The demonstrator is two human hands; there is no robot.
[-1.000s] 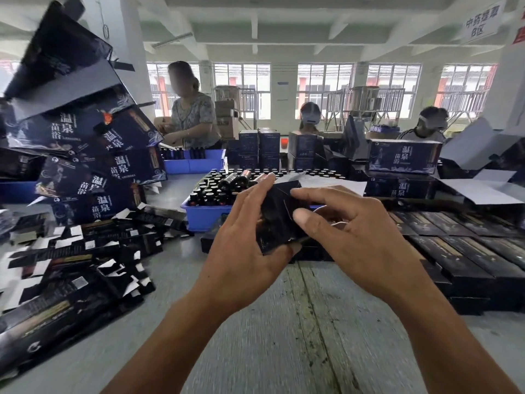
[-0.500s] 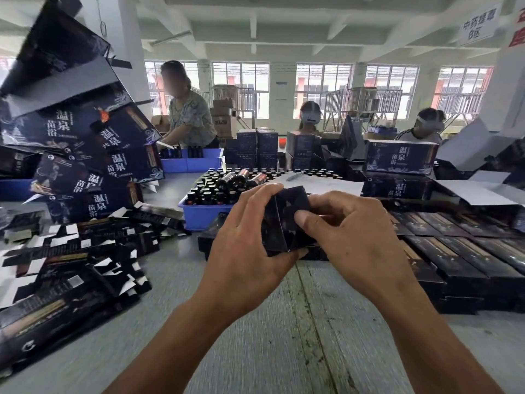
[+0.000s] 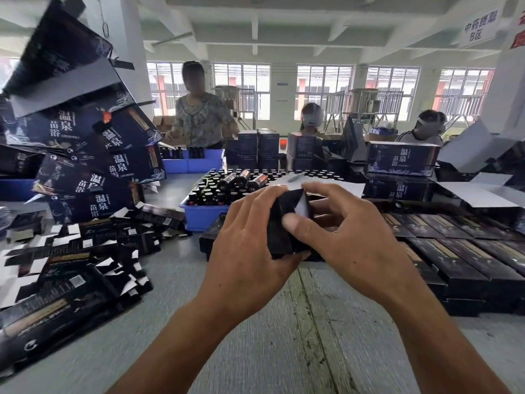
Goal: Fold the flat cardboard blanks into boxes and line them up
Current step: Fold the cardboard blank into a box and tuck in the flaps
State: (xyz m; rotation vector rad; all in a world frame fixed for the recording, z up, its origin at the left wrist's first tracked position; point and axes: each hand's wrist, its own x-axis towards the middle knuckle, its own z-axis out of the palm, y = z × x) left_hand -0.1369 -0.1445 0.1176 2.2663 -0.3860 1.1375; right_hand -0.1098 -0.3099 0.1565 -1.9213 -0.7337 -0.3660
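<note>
Both forearms are reaching forward over the grey table [image 3: 284, 322]. Left hand [image 3: 250, 240] is gripping a small black box [image 3: 279, 223], fingers curled over its top, thumb underneath. Right hand [image 3: 349, 237] is pinching the same box from the right, thumb pressing beside a pale flap [image 3: 301, 207] that is standing open. The box is being held above the table, in front of a blue bin [image 3: 203, 216] of dark bottles. Flat blanks [image 3: 71, 265] are lying heaped at left; folded boxes [image 3: 460, 251] are sitting in rows at right. Large cartons [image 3: 402, 159] are showing 温泉苗浴. A hanging sign [image 3: 480, 28] is reading 中药提取 B区.
</note>
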